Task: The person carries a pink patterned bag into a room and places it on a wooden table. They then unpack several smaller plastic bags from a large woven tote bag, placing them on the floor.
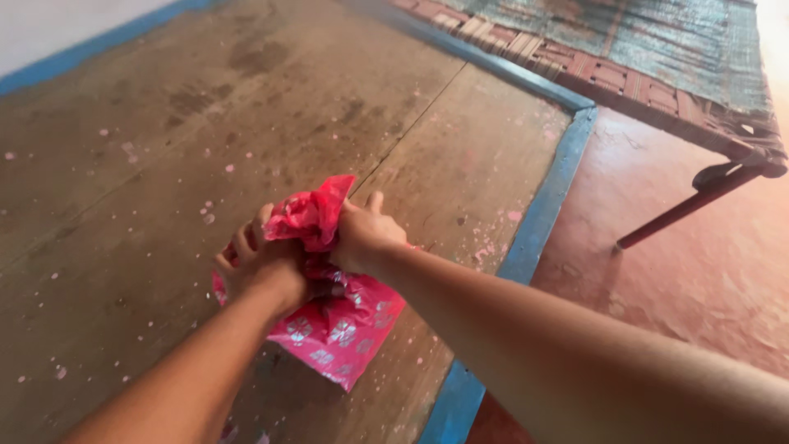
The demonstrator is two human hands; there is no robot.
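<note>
A pink plastic bag (341, 329) with pale flower prints lies on the brown floor (164, 148), its top bunched into a crumpled tuft. My left hand (259, 263) grips the bunched part from the left, fingers curled around it. My right hand (366, 234) closes on the same tuft from the right, thumb up. Both hands press together over the bag's upper half; its lower corner spreads flat toward me.
Small pink scraps are scattered over the brown floor. A blue painted border (542, 214) runs along its right edge beside a red floor (699, 271). A woven cot (657, 57) on a red leg (682, 210) stands at the upper right.
</note>
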